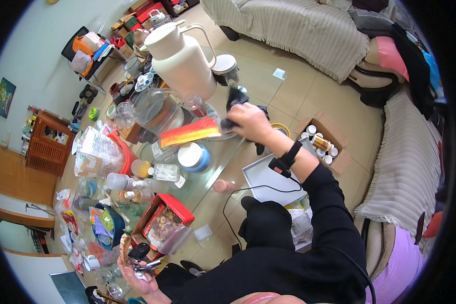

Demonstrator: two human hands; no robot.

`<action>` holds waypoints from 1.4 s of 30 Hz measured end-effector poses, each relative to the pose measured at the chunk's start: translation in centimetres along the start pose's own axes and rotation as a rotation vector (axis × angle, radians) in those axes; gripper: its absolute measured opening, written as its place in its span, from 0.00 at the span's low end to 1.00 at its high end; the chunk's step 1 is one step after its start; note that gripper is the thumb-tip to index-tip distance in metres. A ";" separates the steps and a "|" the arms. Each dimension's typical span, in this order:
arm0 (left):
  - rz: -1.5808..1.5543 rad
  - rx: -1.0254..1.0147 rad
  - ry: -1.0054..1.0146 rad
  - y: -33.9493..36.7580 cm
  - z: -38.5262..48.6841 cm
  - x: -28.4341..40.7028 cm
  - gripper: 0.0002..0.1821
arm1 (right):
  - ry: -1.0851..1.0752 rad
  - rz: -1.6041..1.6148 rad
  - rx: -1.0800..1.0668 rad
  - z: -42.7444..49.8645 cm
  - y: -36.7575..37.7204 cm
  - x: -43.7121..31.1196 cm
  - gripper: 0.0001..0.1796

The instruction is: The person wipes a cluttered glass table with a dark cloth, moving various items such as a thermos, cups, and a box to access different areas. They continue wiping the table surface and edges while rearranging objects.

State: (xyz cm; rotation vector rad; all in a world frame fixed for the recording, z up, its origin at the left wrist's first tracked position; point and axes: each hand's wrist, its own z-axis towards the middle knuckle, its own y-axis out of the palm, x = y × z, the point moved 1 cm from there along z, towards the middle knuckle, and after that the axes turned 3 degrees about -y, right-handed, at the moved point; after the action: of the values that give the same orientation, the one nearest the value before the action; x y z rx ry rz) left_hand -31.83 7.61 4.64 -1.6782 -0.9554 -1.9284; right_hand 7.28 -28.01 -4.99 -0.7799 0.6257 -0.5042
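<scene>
My right hand (249,119), with a black strap at the wrist, grips a dark, blurred item (235,99) at the glass table's far edge. Near it lies a red and yellow packet (191,132), and a cream thermos jug (183,60) stands beyond. At the lower left my left hand (140,279) holds a bunch of keys with a black car key fob (139,251) and a brown patterned strap or pouch (125,249). Just above that hand is a red box (187,212) of dried food. A blue jar with a white lid (192,156) stands mid-table.
Bottles, a red bin with a white bag (98,154) and a dark blue basket (116,237) crowd the table. An open carton of white-capped bottles (337,142) sits on the floor, near a white tray (264,176). Covered sofas (296,32) line the far side. A cable hangs from my right wrist.
</scene>
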 end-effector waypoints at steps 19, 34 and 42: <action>-0.035 0.005 -0.050 -2.7 1.5 -1.4 0.25 | 0.636 -0.121 -0.034 8.6 -2.2 11.1 0.51; -0.013 0.021 -0.032 -2.7 1.2 -1.1 0.23 | 0.505 0.112 0.074 10.5 0.2 10.5 0.55; -0.013 -0.014 -0.031 -2.8 1.2 -0.8 0.22 | 0.629 -0.031 0.135 5.9 -4.2 11.8 0.57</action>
State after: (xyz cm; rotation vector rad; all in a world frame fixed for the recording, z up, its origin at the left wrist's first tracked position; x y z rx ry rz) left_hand -32.76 10.22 3.23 -1.7189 -0.9688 -1.9272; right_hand 18.87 -35.06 -2.32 -0.4956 1.1480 -0.8218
